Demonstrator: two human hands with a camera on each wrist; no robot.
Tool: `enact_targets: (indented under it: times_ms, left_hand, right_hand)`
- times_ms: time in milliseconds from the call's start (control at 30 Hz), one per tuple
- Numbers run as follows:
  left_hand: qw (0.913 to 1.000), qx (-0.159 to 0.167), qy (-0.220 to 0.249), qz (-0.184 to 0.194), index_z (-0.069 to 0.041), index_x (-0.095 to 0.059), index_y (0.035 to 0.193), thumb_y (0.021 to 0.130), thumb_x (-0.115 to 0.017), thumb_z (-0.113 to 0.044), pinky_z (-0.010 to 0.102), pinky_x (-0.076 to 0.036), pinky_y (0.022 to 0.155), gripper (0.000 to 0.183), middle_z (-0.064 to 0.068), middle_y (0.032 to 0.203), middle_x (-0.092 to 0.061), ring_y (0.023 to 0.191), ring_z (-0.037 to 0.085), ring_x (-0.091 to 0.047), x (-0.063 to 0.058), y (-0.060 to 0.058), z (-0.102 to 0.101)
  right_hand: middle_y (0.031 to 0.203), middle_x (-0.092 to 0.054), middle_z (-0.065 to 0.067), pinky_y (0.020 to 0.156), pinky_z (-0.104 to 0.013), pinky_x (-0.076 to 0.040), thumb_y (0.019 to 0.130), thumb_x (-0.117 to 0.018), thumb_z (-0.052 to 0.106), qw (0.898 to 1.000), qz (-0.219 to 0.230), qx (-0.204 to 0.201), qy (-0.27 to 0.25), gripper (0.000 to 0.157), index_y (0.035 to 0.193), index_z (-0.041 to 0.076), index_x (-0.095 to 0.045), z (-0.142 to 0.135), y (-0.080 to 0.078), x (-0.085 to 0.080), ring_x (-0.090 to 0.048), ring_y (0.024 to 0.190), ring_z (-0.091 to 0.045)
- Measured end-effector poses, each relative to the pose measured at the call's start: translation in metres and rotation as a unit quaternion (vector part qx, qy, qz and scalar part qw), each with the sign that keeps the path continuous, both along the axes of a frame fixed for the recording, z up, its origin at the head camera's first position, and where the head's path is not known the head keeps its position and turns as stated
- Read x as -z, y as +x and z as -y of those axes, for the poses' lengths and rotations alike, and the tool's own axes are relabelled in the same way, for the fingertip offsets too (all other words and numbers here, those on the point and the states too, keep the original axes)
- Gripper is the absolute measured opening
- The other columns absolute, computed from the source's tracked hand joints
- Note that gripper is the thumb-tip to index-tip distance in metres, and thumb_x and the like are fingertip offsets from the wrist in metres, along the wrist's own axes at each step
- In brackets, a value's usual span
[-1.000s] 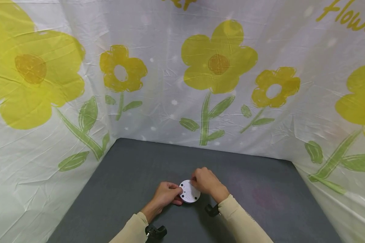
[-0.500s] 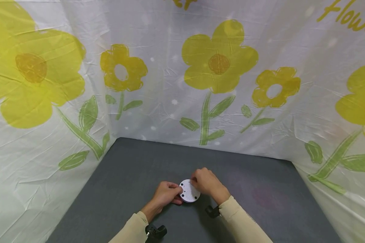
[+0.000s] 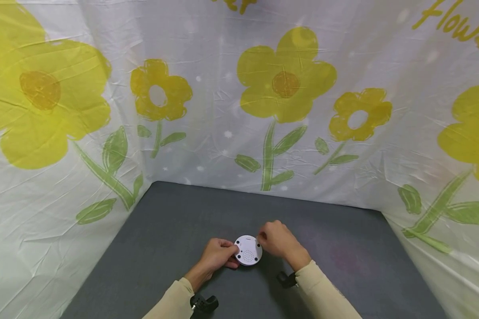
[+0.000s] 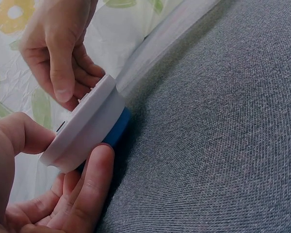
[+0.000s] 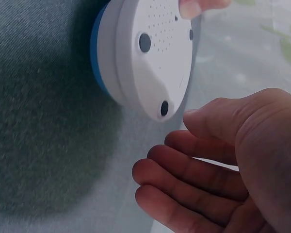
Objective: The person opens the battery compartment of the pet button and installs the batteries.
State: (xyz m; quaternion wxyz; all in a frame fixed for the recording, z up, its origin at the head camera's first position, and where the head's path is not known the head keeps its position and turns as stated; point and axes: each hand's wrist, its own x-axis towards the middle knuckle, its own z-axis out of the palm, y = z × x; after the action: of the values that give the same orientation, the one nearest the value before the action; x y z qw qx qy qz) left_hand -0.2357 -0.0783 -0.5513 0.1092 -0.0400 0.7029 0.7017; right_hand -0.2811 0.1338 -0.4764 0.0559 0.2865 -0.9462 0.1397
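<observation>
A round white device (image 3: 248, 256) with a grid of small holes and dark round feet faces up in the head view. Its lower side is blue, as the left wrist view shows along the edge of the device (image 4: 82, 127). My left hand (image 3: 218, 254) pinches its left rim, thumb on the white face and fingers underneath. Just off the opposite rim is my right hand (image 3: 280, 241), its fingers loosely curled. In the right wrist view nothing shows between the thumb and fingers of this hand (image 5: 218, 160), and the thumb tip is close to one foot.
A dark grey table (image 3: 191, 212) lies beneath both hands. White curtains with yellow flowers (image 3: 207, 146) enclose its back and sides. Black wrist cameras (image 3: 204, 304) sit below the sleeves.
My right hand has moved off the device's face a little to the right, uncovering its upper right part and a small slot. The left hand and device have stayed nearly still.
</observation>
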Motion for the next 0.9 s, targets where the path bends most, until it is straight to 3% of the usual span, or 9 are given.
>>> enact_targets:
  times_ms: [133, 300, 400, 500, 567, 733, 900]
  left_hand:
    - [1.0000, -0.003, 0.000, 0.002, 0.007, -0.068, 0.101, 0.083, -0.067, -0.009, 0.034, -0.064, 0.060, 0.024, 0.012, 0.082, -0.073, 0.064, 0.020, -0.073, 0.001, -0.001, 0.000]
    - [1.0000, -0.003, 0.002, 0.004, 0.007, -0.068, 0.101, 0.082, -0.067, -0.009, 0.034, -0.064, 0.060, 0.025, 0.012, 0.083, -0.073, 0.064, 0.020, -0.073, 0.001, -0.001, -0.001]
    - [1.0000, -0.002, 0.004, 0.006, 0.007, -0.068, 0.101, 0.082, -0.067, -0.009, 0.034, -0.064, 0.060, 0.026, 0.012, 0.083, -0.073, 0.064, 0.020, -0.073, 0.001, -0.001, -0.001]
    - [1.0000, -0.001, 0.005, 0.008, 0.007, -0.068, 0.102, 0.082, -0.067, -0.009, 0.034, -0.064, 0.060, 0.026, 0.013, 0.083, -0.073, 0.065, 0.020, -0.073, 0.001, -0.001, 0.000]
    - [0.9999, -0.001, 0.006, 0.008, 0.007, -0.068, 0.102, 0.082, -0.067, -0.009, 0.034, -0.064, 0.060, 0.026, 0.013, 0.083, -0.073, 0.065, 0.020, -0.073, 0.002, 0.000, 0.000]
    - [1.0000, -0.001, 0.006, 0.007, 0.008, -0.067, 0.104, 0.083, -0.067, -0.010, 0.034, -0.064, 0.060, 0.027, 0.013, 0.084, -0.073, 0.065, 0.020, -0.073, 0.001, -0.001, 0.001]
    - [1.0000, -0.001, 0.002, 0.006, 0.008, -0.067, 0.105, 0.084, -0.068, -0.011, 0.034, -0.064, 0.061, 0.029, 0.014, 0.086, -0.073, 0.065, 0.020, -0.073, 0.001, 0.000, 0.001]
  right_hand:
    - [0.054, -0.038, 0.012, 0.047, -0.023, -0.030, 0.085, -0.066, 0.014, 1.000, -0.003, 0.000, 0.002, 0.026, 0.061, 0.021, -0.059, -0.007, 0.002, -0.001, -0.033, 0.050, -0.006]
    - [0.054, -0.038, 0.012, 0.048, -0.024, -0.029, 0.089, -0.067, 0.014, 1.000, 0.008, 0.000, 0.003, 0.031, 0.060, 0.020, -0.059, -0.016, 0.005, -0.003, -0.032, 0.049, -0.005]
    - [0.059, -0.052, 0.011, 0.049, -0.024, -0.037, 0.090, -0.070, 0.015, 0.999, 0.036, -0.006, -0.009, 0.022, 0.068, 0.017, -0.069, -0.022, 0.008, -0.004, -0.042, 0.052, -0.003]
    - [0.073, -0.068, 0.007, 0.057, -0.027, -0.050, 0.090, -0.072, 0.019, 0.995, 0.096, -0.013, -0.035, 0.008, 0.087, 0.012, -0.077, -0.027, 0.011, -0.003, -0.057, 0.063, -0.004]
    - [0.083, -0.073, 0.003, 0.063, -0.029, -0.055, 0.090, -0.073, 0.022, 0.989, 0.136, -0.011, -0.052, 0.016, 0.098, 0.009, -0.077, -0.030, 0.014, -0.001, -0.065, 0.071, -0.008]
    - [0.087, -0.076, -0.007, 0.060, -0.029, -0.059, 0.092, -0.070, 0.024, 0.964, 0.229, 0.003, -0.138, 0.031, 0.113, 0.001, -0.071, -0.033, 0.021, 0.010, -0.071, 0.070, -0.016]
    - [0.083, -0.074, -0.019, 0.058, -0.035, -0.063, 0.094, -0.067, 0.016, 0.912, 0.318, 0.009, -0.257, 0.033, 0.118, -0.006, -0.065, -0.030, 0.027, 0.025, -0.073, 0.067, -0.026]
